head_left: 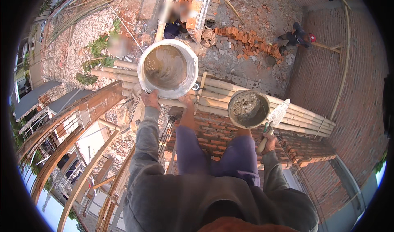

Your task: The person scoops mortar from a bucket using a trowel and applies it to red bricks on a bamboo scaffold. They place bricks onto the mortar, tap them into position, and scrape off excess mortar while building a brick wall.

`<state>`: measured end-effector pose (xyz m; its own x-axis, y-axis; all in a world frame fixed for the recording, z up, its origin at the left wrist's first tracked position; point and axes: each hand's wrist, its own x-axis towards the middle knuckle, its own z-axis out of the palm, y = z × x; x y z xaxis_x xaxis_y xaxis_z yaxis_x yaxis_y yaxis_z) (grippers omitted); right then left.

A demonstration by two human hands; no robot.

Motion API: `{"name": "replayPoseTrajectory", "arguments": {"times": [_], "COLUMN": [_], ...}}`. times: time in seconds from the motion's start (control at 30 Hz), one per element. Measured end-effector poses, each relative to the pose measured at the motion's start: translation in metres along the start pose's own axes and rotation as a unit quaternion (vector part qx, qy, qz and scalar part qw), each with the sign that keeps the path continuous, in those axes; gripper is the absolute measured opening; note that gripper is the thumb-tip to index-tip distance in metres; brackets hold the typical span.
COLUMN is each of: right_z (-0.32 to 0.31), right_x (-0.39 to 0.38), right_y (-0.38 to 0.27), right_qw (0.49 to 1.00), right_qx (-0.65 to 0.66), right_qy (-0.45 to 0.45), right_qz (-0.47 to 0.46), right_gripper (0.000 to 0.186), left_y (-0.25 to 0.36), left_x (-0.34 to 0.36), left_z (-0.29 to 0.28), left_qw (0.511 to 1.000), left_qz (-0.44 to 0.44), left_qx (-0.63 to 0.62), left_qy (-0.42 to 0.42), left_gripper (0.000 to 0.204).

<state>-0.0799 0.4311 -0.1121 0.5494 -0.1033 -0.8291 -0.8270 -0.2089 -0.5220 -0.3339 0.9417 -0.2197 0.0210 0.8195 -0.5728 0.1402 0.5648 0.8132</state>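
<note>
My left hand point(150, 99) is closed on the near side of a white bucket point(191, 70), just below its rim. The bucket's mouth is turned up toward me, and wet grey-brown residue coats its inside. In my right hand point(269, 142) is a trowel point(280, 112), its handle gripped and its pale, mortar-smeared blade pointing up and away. Just left of the blade stands a dark round pail point(232, 119) with grey mortar in it. The pail rests on bamboo poles, close to my right knee. The bucket's underside is hidden.
I am perched high over a rubble-strewn ground, with bamboo poles point(301, 119) lashed across before me. Below them is a brick wall point(213, 135). Two people work beneath, one by a brick column point(196, 16), another near loose bricks point(246, 39). Curved beams point(98, 105) stand left.
</note>
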Motion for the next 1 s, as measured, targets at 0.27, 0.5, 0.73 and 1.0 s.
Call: {"name": "replayPoseTrajectory", "arguments": {"times": [0.27, 0.5, 0.73, 1.0], "right_z": [-0.126, -0.205, -0.257, -0.298], "right_x": [0.078, 0.158, 0.222, 0.223], "right_y": [0.006, 0.046, 0.105, 0.134], "right_qw": [0.988, 0.979, 0.963, 0.953], "right_qx": [0.095, 0.137, 0.163, 0.218], "right_qy": [0.114, 0.149, 0.215, 0.212], "right_qz": [-0.043, -0.013, -0.022, 0.02], "right_gripper": [0.011, 0.015, 0.015, 0.014], "left_y": [-0.07, -0.133, -0.22, -0.298], "left_x": [-0.156, -0.274, -0.372, -0.425], "left_z": [0.13, 0.262, 0.347, 0.372], "left_qw": [0.971, 0.92, 0.841, 0.679], "left_qz": [-0.033, -0.036, 0.0, 0.099], "left_qx": [0.173, 0.263, 0.382, 0.644], "left_qy": [-0.161, -0.288, -0.382, -0.338], "left_gripper": [0.058, 0.05, 0.053, 0.058]}}
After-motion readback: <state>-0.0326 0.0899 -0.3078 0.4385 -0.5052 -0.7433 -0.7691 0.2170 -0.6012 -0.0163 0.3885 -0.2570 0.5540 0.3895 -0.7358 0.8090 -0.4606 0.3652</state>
